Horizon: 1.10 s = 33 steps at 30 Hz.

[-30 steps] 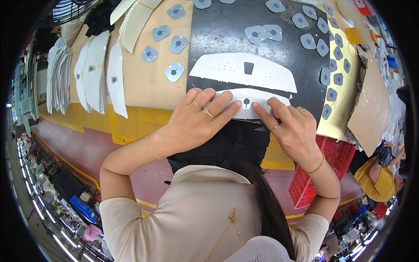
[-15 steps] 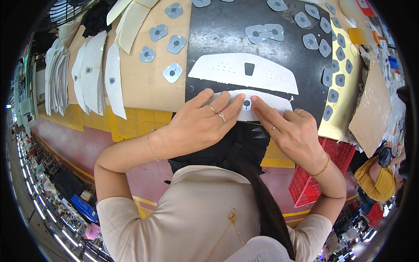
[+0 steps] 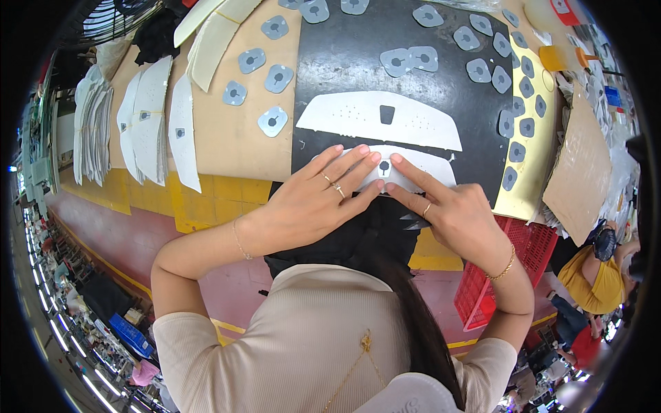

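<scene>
both hands (image 3: 303, 199) (image 3: 465, 215) touch one of two white panels (image 3: 432, 166) (image 3: 358, 113) on the black mat (image 3: 344, 51).

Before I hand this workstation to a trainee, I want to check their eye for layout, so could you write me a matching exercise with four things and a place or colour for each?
Column 1
1. Left hand
2. Crate
3. Yellow sheet
4. Right hand

Column 2
A. Red, with many openings
B. On the near white panel, to the right of its dark mark
C. Right of the black mat, with grey patches on it
D. On the near white panel, to the left of its dark mark

Right pairs: 1-D, 2-A, 3-C, 4-B
</scene>
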### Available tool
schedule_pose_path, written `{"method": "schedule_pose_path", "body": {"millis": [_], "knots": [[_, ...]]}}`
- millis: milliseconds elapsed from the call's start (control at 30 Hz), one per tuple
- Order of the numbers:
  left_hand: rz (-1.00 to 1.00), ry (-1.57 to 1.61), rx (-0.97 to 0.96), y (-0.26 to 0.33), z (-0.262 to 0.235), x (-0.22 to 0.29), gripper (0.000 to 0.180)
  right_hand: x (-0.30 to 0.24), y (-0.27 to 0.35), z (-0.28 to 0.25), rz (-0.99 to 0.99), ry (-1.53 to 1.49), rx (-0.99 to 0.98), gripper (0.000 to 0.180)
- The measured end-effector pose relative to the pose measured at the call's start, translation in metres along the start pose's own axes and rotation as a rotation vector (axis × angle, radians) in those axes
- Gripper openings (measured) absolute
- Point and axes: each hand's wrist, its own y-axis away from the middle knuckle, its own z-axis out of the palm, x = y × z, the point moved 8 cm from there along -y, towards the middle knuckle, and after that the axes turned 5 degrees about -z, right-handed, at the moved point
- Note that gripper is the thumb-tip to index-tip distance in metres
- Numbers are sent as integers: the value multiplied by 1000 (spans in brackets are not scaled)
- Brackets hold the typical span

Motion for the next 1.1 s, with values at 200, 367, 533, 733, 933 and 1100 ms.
{"method": "schedule_pose_path", "body": {"millis": [200, 367, 533, 733, 933, 1100], "knots": [[-16, 110, 16, -3, 2, -4, 43, -4, 6, 6, 89, -11, 33, 52], [-268, 341, 107, -9, -15, -27, 44, 8, 7, -8, 190, -270, 290, 54], [-630, 383, 233, -3, -17, -29, 45, 26, 56, -15, 514, -422, 993, 49], [-585, 320, 184, -6, -17, -26, 45, 10, 29, -8, 400, -363, 725, 45], [-577, 464, 170, -11, -10, -31, 39, 12, 17, -12, 406, -351, 657, 40], [-633, 872, 45, -18, -9, -43, 29, 21, -8, -12, 362, -498, 418, 30]]}}
